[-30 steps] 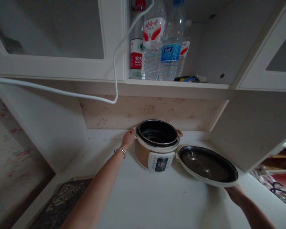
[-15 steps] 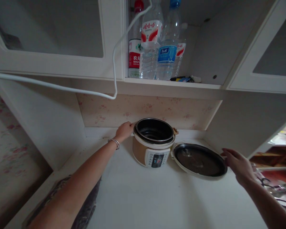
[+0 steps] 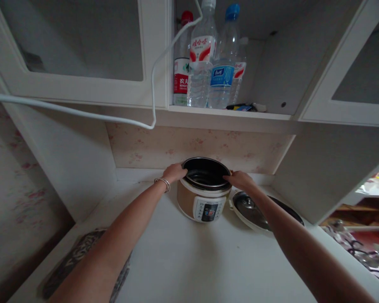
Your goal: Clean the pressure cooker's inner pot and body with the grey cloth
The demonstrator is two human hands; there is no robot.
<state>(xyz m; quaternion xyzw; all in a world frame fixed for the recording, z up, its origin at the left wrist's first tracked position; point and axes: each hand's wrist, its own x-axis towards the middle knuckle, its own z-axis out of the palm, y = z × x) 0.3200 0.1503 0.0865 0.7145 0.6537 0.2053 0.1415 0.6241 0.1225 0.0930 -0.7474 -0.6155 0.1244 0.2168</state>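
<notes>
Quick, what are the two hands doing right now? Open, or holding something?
Left hand: closed on the black inner pot, at its left rim.
Right hand: closed on the pot's right rim.

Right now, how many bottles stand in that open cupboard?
4: red-capped bottle leftmost, white-capped bottle beside it, blue-capped bottle next, fourth bottle behind, rightmost. Others could be hidden behind them.

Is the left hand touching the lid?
Apart: the head view shows the left hand at the inner pot, with the cooker between it and the lid.
</notes>
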